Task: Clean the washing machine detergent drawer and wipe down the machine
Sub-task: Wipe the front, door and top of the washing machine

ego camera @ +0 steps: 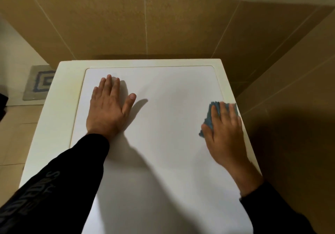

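On smooth white machine top [163,125]: right hand [224,132] flat, apparently pressing crumpled blue cloth [212,114].

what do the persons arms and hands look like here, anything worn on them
Both arms are covered by long black sleeves that end at the wrists. The left sleeve carries grey block lettering running along the forearm; it is too dark to read. The right sleeve shows no marking in the part visible. The left hand and right hand are bare: no gloves, rings or watch show.

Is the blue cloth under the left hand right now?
No, the blue cloth lies under the right hand near the machine top's right edge, while the left hand rests flat on bare surface.
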The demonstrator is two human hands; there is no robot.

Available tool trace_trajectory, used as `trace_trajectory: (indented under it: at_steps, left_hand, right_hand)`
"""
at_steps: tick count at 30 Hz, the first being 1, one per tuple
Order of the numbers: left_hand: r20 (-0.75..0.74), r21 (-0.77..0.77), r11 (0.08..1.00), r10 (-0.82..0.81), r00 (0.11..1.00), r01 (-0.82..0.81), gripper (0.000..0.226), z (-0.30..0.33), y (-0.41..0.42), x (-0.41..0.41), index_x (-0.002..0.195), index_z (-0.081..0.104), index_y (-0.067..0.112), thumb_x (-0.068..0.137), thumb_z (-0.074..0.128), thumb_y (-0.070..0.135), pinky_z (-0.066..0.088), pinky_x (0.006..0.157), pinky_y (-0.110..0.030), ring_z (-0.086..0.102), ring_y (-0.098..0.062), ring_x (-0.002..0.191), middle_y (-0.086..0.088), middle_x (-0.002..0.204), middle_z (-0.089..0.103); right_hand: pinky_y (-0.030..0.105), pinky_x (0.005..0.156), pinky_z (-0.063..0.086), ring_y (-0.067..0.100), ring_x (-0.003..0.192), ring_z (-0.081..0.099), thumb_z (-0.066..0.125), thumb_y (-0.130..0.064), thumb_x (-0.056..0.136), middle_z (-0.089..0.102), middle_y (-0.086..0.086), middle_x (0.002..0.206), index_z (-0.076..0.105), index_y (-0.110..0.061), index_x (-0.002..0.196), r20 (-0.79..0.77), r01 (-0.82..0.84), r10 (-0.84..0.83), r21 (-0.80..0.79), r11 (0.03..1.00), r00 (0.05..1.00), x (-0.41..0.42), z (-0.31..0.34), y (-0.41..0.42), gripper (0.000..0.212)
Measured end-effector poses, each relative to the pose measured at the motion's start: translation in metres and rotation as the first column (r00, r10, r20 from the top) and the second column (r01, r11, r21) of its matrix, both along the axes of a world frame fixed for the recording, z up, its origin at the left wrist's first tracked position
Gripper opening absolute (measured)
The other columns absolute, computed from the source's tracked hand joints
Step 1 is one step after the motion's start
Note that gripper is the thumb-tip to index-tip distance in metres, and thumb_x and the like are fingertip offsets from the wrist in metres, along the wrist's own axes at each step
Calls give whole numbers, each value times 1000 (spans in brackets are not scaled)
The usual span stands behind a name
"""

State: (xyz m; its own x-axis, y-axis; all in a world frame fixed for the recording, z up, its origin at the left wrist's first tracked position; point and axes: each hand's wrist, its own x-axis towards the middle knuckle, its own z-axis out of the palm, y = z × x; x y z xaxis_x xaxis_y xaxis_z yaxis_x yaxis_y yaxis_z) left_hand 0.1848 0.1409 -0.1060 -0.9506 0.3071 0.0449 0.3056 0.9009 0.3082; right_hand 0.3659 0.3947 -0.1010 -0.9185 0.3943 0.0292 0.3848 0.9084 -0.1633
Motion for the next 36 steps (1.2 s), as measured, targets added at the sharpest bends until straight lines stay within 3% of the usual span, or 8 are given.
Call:
trace_trajectory:
  at_steps: [4,9,15,19,22,28,31,36]
  left_hand:
    - [13,2,1000,-3,1000,3,95,1,0,-1,155,17,11,85,5,73,4,123,-39,4,-21,151,-9,163,10]
    - [18,-11,1000,-6,1000,6,94,2,1,0,156,16,13,85,4,74,2,123,-39,1,-20,151,-8,164,8]
    - [21,4,1000,-3,1000,3,93,5,1,2,156,16,14,86,4,73,1,123,-37,1,-18,151,-6,164,9]
    - [30,6,1000,-11,999,11,93,6,2,1,155,17,14,85,3,74,2,123,-37,2,-18,151,-6,164,10]
    - [40,19,1000,-14,999,13,94,5,2,1,155,19,13,85,4,74,3,123,-39,3,-19,151,-7,163,11]
    - [44,2,1000,-17,999,17,92,3,1,0,155,20,12,87,5,73,3,123,-40,3,-21,151,-8,163,12]
    - [36,9,1000,-28,999,27,91,5,1,0,154,22,12,87,4,72,4,123,-40,4,-22,151,-9,163,13]
    - [17,19,997,-69,997,68,83,5,2,1,152,28,15,92,10,69,5,123,-43,5,-24,151,-10,162,17]
  right_hand:
    - [52,119,19,32,150,5,23,-51,96,20,12,160,25,-13,153,78,46,-47,14,999,996,53,-1,-33,68]
    - [58,115,24,41,147,13,26,-51,95,28,20,156,35,-9,149,114,126,-132,55,990,985,42,4,-62,70]
    - [54,117,22,36,149,13,32,-51,90,28,12,159,35,-19,150,78,-192,193,-21,981,978,-29,10,-151,68]
    - [53,117,22,28,151,6,29,-54,94,18,2,163,27,-29,153,92,-304,304,-11,953,948,-11,8,-141,64]
    - [57,112,24,29,150,13,20,-61,96,20,3,162,27,-31,153,113,-224,215,74,972,970,54,5,-107,64]
    - [73,90,38,48,130,36,10,-74,90,44,25,144,40,-17,139,247,69,-130,241,968,960,153,0,-35,81]
    - [71,95,37,58,126,41,15,-71,92,46,35,138,53,-3,134,120,182,-207,192,964,971,152,2,-22,88]
    - [59,108,32,52,133,35,33,-57,91,41,33,143,46,0,141,9,229,-230,80,970,973,79,6,-2,77]
